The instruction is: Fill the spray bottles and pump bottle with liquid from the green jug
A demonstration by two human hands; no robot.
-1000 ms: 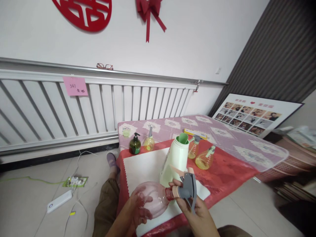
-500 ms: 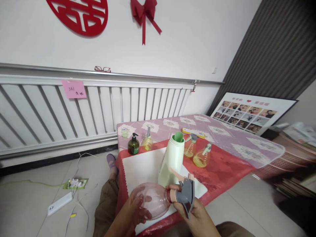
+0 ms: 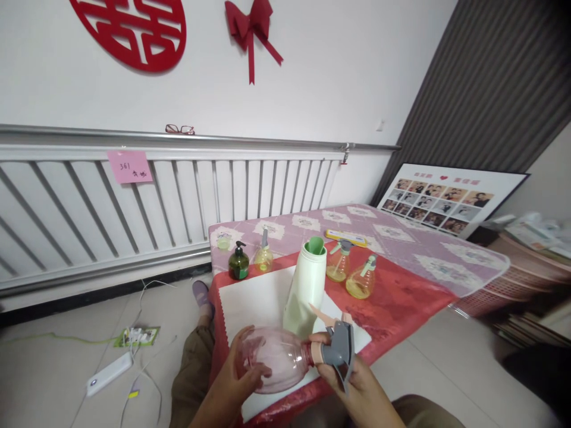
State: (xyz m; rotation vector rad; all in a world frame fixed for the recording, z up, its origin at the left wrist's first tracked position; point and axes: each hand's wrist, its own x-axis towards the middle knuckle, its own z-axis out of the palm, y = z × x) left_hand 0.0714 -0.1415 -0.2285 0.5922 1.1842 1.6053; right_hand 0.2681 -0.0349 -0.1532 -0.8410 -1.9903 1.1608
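Observation:
A clear pink spray bottle [image 3: 276,356] lies sideways between my hands, low in the view. My left hand [image 3: 238,377] is wrapped round its round body. My right hand [image 3: 352,383] grips its grey and pink trigger head [image 3: 336,351] at the neck. Just behind the bottle a tall pale green jug [image 3: 306,288] with a green funnel in its mouth stands on a white cloth [image 3: 254,300] spread over the red table cover [image 3: 401,303].
Two yellow spray bottles [image 3: 357,279] stand right of the jug. A dark green pump bottle [image 3: 238,263] and a small yellow bottle [image 3: 264,255] stand at the table's left edge. A power strip [image 3: 109,374] and cables lie on the floor. A radiator [image 3: 178,196] lines the wall.
The view has drifted a little, shifting the scene left and down. My left hand has turned round the bottle body, and my right hand has kept its grip on the trigger head.

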